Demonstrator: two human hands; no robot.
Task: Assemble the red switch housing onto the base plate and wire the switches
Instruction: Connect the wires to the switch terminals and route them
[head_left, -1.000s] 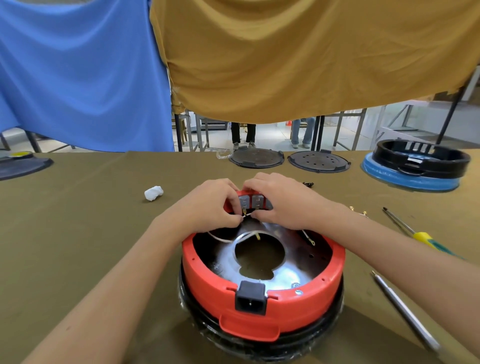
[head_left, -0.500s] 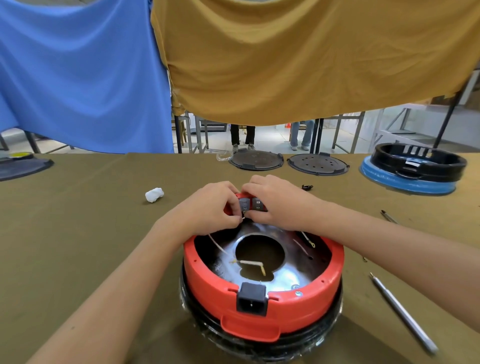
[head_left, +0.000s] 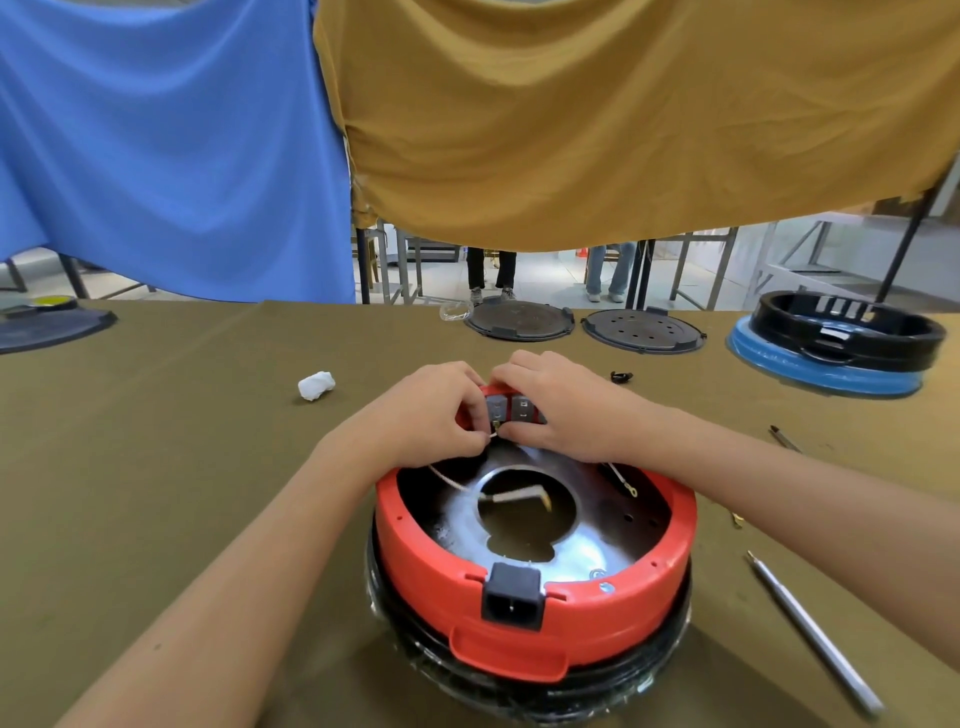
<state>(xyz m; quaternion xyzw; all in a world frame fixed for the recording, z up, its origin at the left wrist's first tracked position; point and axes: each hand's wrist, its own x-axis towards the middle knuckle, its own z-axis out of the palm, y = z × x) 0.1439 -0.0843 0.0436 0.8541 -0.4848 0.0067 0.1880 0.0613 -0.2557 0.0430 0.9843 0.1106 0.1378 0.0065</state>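
The red switch housing (head_left: 524, 603) is a round ring seated on a black base (head_left: 530, 691) in front of me, with a shiny metal plate (head_left: 582, 556) inside and a black power socket (head_left: 511, 604) at its near rim. Grey switches (head_left: 511, 410) sit at the far rim. My left hand (head_left: 423, 415) pinches a white wire (head_left: 447, 480) by its terminal at the left switch. My right hand (head_left: 558, 402) grips the housing's far rim around the switches. A second white wire (head_left: 519, 496) lies loose across the plate's hole.
A slim metal tool (head_left: 815, 634) lies on the olive table to the right. Two dark round plates (head_left: 519, 322) (head_left: 644, 331) and a black-and-blue housing (head_left: 836, 345) stand at the far edge. A white wad (head_left: 315, 385) lies to the left, and a small black part (head_left: 621, 375) lies behind my right hand.
The loose white wire dropped from near the switches onto the plate's hole a second ago. Both hands stay at the switches; my left hand now holds a wire terminal against the left switch.
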